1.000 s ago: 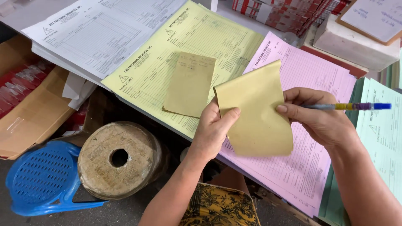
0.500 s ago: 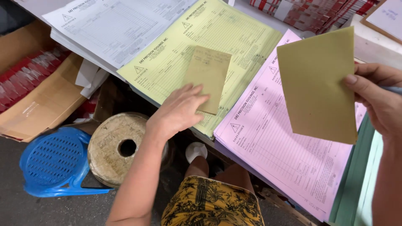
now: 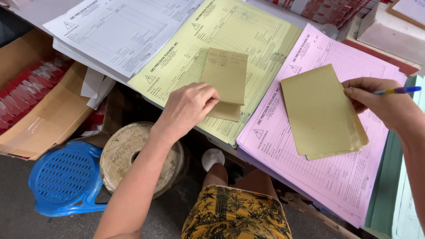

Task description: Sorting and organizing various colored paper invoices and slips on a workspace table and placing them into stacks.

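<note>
Across the desk, overlapping stacks of printed forms noted: white stack (image 3: 119, 35) at left, yellow stack (image 3: 234, 35) in the middle, pink stack (image 3: 310, 177) at right, green stack (image 3: 389, 186) at the far right edge. Below the desk edge: blue stool (image 3: 62, 177) and round roll (image 3: 133, 155), touching side by side.

Change since half a second ago: olive sheets (image 3: 318, 110), then held up tilted in the air, now laid flat on the pink stack. Judged as set down, though not released. Right hand (image 3: 385, 104) at the sheets' right edge, fingers closed on a pen (image 3: 398, 90), thumb and forefinger pinching the upper right corner.

Left hand (image 3: 188, 108), formerly beside the tan slips (image 3: 226, 75) on the yellow stack, now in contact with them. Fingers curled, tips pressing the lower left edge where the upper slip overlaps the lower one. Pinch or mere pressure: cannot tell.
</note>
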